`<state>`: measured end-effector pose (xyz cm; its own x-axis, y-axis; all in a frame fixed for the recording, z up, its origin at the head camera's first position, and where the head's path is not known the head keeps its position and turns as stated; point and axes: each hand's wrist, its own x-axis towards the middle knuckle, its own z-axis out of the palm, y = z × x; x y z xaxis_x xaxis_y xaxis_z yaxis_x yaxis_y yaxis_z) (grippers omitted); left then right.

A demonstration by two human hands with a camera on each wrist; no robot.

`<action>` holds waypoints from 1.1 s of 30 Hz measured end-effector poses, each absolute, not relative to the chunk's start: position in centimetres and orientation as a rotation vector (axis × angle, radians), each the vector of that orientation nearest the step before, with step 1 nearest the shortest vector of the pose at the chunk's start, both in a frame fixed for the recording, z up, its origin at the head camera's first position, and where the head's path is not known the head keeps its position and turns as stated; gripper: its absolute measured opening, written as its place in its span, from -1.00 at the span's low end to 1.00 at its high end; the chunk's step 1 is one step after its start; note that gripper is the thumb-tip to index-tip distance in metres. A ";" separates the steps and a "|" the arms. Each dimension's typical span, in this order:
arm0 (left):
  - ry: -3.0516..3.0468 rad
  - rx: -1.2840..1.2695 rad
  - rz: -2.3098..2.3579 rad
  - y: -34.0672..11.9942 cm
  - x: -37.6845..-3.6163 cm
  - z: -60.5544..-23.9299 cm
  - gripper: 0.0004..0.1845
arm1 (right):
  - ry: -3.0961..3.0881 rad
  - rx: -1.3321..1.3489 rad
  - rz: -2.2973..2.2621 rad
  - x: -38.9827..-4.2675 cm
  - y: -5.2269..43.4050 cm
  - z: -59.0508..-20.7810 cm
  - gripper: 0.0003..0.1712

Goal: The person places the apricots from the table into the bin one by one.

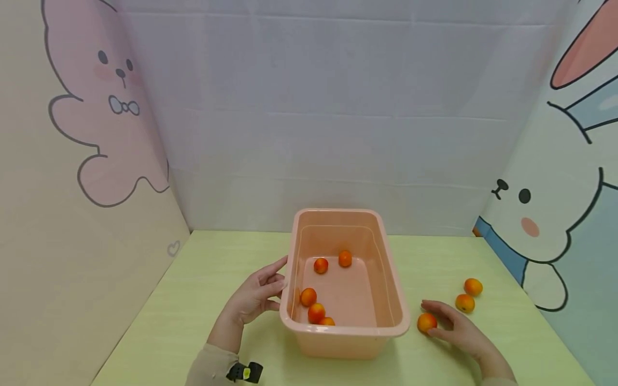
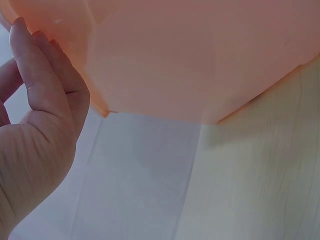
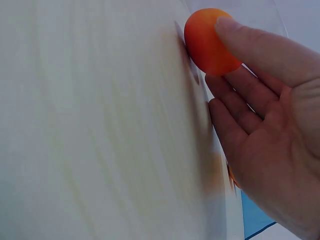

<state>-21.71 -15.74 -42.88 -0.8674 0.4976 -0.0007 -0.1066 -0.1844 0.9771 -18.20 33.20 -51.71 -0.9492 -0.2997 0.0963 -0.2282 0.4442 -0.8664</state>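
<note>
A peach-pink plastic tub (image 1: 345, 343) stands on the table, with several small orange-red fruits (image 1: 316, 312) on its floor. My left hand (image 1: 256, 297) is at the tub's left side, its extended fingers touching the wall just below the rim. The left wrist view shows these fingers (image 2: 40, 75) lying fairly straight against the outer wall. To the right of the tub, my right hand (image 1: 456, 328) pinches one orange fruit (image 1: 427, 323) low over the table. In the right wrist view the thumb presses on this fruit (image 3: 207, 42), with the other fingers behind it.
Beyond my right hand, two more orange fruits (image 1: 465, 303) lie close together on the pale wooden table (image 1: 232, 246). A white sheet (image 1: 338, 118) hangs behind the table. Side panels with a cartoon bear (image 1: 111, 145) and a rabbit (image 1: 545, 203) flank it.
</note>
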 end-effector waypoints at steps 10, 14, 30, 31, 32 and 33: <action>1.689 0.469 2.105 -15.8 -21.8 -43.0 -0.27 | 2.683 -0.314 -1.404 -18.0 33.0 -51.5 -0.52; 1.691 0.467 2.105 -15.7 -21.7 -43.0 -0.27 | 2.664 -0.204 -1.417 -18.0 33.0 -51.4 -0.49; 1.700 0.432 2.105 -15.7 -21.6 -42.9 -0.27 | 2.766 -0.356 -1.654 -18.7 31.7 -47.0 -0.48; 1.703 0.431 2.104 -15.6 -21.6 -42.9 -0.27 | 2.766 -0.364 -1.667 -18.8 31.6 -46.5 -0.48; 1.706 0.429 2.103 -15.6 -21.6 -42.9 -0.27 | 2.764 -0.382 -1.672 -19.0 31.5 -46.0 -0.48; 1.709 0.428 2.102 -15.6 -21.6 -42.9 -0.28 | 2.756 -0.397 -1.682 -19.1 31.5 -45.5 -0.47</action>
<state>-21.64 -15.64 -42.92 -0.8747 0.4846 -0.0122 -0.1108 -0.1753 0.9783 -19.14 31.47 -45.46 -0.9641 -0.1490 0.2197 -0.2635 0.4374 -0.8598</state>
